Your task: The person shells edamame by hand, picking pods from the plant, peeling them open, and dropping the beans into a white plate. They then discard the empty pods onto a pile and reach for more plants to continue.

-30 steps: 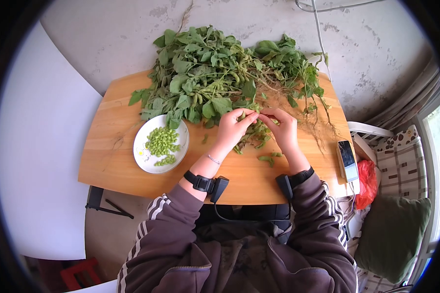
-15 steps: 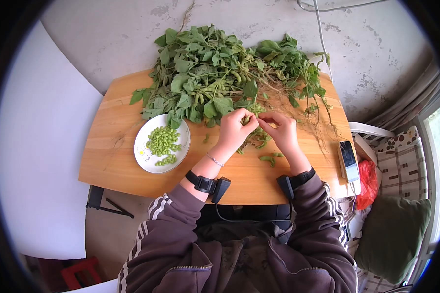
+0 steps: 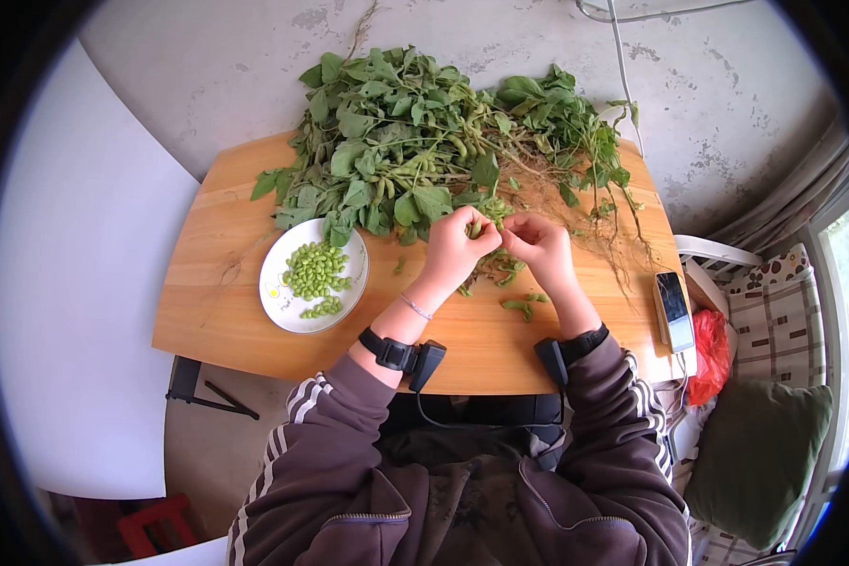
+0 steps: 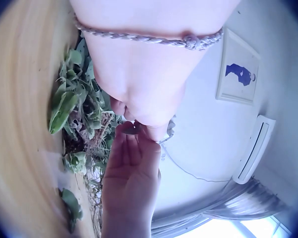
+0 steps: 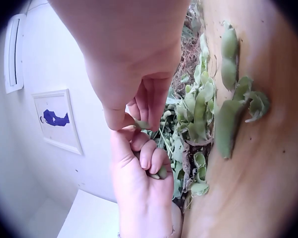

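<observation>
Over the table's middle, my left hand [image 3: 455, 247] and right hand [image 3: 541, 247] meet at the fingertips. Between thumb and finger, the right hand pinches a small green soybean pod [image 5: 142, 124], and the left thumb and fingertips are right at its other end. Under the left hand's curled fingers more green shows, a pod or bean [image 5: 161, 173] kept against the palm and partly hidden. To the left stands a white plate [image 3: 283, 241] with a heap of shelled green beans [image 3: 315, 272].
Leafy soybean plants [image 3: 377, 141] with roots and pods cover the back of the wooden table [image 3: 226, 321]. Loose pods [image 3: 517, 307] lie near my right wrist, and pod shells [image 5: 201, 111] sit just beyond. A phone [image 3: 672, 309] rests at the right edge.
Both hands have come slightly nearer my body, and their fingertips have drawn a little apart around the pod. The plate and plants stay as they were.
</observation>
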A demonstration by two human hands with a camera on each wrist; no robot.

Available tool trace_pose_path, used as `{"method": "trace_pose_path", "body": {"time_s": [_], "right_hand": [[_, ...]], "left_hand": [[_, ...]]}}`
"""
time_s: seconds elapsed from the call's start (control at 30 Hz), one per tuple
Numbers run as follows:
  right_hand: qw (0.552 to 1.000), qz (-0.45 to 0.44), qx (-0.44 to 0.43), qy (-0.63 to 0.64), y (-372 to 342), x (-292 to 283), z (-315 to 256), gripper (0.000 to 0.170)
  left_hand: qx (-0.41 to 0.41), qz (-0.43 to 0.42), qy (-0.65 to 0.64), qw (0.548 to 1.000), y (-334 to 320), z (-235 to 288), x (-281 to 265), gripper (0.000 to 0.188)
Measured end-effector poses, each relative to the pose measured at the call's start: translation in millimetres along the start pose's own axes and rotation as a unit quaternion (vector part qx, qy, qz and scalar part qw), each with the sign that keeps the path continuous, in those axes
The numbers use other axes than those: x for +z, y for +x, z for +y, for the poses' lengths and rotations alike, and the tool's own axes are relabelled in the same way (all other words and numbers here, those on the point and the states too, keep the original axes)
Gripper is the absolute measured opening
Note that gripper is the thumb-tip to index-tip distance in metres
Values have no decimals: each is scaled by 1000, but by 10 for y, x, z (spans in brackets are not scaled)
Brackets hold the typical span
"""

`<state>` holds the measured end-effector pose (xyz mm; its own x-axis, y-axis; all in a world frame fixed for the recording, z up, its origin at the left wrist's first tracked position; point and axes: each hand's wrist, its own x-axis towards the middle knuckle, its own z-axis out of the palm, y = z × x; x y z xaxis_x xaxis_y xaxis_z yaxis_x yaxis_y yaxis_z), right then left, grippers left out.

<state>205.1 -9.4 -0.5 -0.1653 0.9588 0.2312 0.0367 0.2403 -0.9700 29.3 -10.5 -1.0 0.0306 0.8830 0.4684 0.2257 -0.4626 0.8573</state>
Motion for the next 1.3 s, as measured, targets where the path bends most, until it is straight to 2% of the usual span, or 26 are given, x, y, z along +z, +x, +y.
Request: {"method": "trace_pose_path", "body": {"time_s": [0.03, 0.13, 0.23, 0.33, 0.43, 0.47, 0.5, 0.6, 0.67, 0.7, 0.77, 0.87, 0.97, 1.07, 1.17, 1.3], "right_hand": [[1000, -9, 7, 28, 13, -11, 31, 21], [993, -36, 48, 105, 46, -80, 85, 23], [984, -39, 89, 152, 38, -98, 48, 26], [978, -30, 103, 177, 28, -92, -15, 26], [979, -12, 93, 180, 47, -75, 31, 27], [980, -4, 88, 178, 55, -73, 49, 27], [980, 9, 83, 178, 53, -69, 34, 27], [984, 31, 67, 165, 52, -69, 18, 25], [989, 26, 50, 134, 90, -108, 104, 23], [989, 22, 50, 141, 96, -123, 117, 22], [987, 14, 51, 153, 101, -144, 132, 20], [976, -5, 74, 206, 79, -123, 73, 21], [970, -19, 84, 225, 77, -102, 80, 21], [959, -19, 114, 259, 85, -108, 102, 20], [955, -23, 125, 267, 68, -78, 37, 19], [964, -9, 123, 237, 76, -92, 69, 20]], "left_hand": [[-12, -3, -14, 1000, 2, -23, 3, 18], [-133, -49, -171, 975, 14, -84, -32, 19], [-227, -91, -336, 910, 14, -103, -87, 20], [-209, -76, -314, 923, 42, -18, -101, 14], [-199, -72, -229, 950, 73, 132, -112, 17], [-75, -50, -156, 984, 86, 71, -74, 19], [52, -27, -80, 995, 114, 2, -22, 20], [120, -13, 12, 993, 108, -114, 10, 23], [-10, -49, 3, 999, 31, -61, -21, 21], [-71, -66, -64, 993, 29, -40, -28, 20], [-191, -97, -195, 957, 27, -13, -37, 19], [-277, -108, -361, 884, 48, 2, -72, 18], [-303, -116, -373, 869, 61, -19, -101, 18], [-346, -136, -450, 812, 103, 13, -155, 17], [-346, -167, -464, 798, 106, 15, -182, 17], [-325, -147, -389, 849, 94, 4, -160, 18]]}}
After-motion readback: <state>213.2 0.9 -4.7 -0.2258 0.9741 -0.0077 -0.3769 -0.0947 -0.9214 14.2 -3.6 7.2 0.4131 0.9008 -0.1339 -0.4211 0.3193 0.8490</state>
